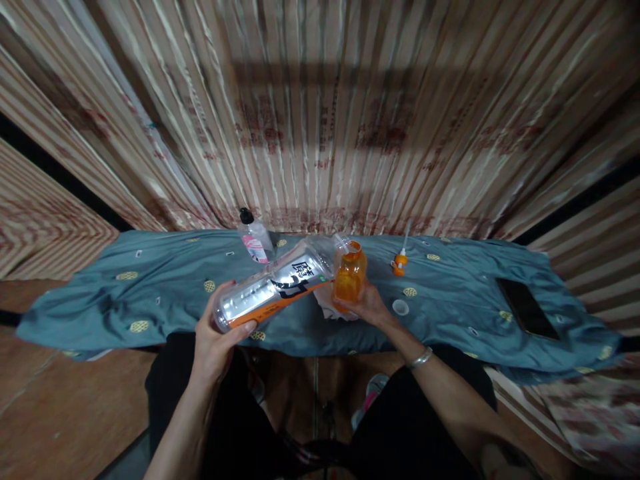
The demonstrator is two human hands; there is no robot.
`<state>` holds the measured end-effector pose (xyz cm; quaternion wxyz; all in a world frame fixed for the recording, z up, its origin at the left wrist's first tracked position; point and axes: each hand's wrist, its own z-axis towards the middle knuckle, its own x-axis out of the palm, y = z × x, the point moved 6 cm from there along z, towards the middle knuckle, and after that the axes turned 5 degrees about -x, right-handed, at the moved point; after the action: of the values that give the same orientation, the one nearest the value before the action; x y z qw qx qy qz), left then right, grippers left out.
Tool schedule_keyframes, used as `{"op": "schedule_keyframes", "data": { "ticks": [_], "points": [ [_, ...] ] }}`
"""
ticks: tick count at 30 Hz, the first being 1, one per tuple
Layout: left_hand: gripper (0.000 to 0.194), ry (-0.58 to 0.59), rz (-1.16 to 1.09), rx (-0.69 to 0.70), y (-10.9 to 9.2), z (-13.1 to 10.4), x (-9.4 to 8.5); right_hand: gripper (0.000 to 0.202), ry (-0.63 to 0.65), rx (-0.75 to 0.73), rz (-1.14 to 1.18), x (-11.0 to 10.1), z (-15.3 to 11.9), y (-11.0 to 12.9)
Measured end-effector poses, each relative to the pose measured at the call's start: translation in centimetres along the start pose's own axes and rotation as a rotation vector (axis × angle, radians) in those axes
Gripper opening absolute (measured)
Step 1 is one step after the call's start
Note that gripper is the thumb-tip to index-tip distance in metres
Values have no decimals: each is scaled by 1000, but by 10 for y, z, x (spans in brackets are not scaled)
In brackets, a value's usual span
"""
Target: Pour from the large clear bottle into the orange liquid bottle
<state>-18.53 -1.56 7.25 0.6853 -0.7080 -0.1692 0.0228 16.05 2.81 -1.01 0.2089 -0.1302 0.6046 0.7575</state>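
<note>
My left hand [217, 340] is wrapped round the base of a large clear bottle [275, 283] with a silver and orange label. The bottle is tilted, its neck up against the mouth of an orange see-through bottle [350, 277]. My right hand [367, 305] grips that orange bottle low down and keeps it nearly upright, without its top. Whether liquid is flowing between them I cannot tell. An orange pump head [399, 263] with a clear tube lies to the right. Below it is a small white cap [401, 307]. A crumpled white tissue [333, 307] lies under the bottles.
A clear pump bottle [255, 240] with a black top and pink label stands at the back left. A dark phone [527, 309] lies at the right. The blue-green cloth [170, 293] covers the narrow table, with a striped curtain [320, 120] behind it.
</note>
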Motion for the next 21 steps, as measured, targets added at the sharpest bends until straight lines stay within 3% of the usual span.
{"op": "schedule_keyframes", "data": {
  "ticks": [7, 21],
  "points": [
    [95, 2, 47, 11, -7, 1, -1, 75, 20, 21, -10, -2, 1, -1],
    [98, 21, 184, 93, -22, 5, -3, 70, 24, 10, -45, -1, 1, -2]
  ]
}}
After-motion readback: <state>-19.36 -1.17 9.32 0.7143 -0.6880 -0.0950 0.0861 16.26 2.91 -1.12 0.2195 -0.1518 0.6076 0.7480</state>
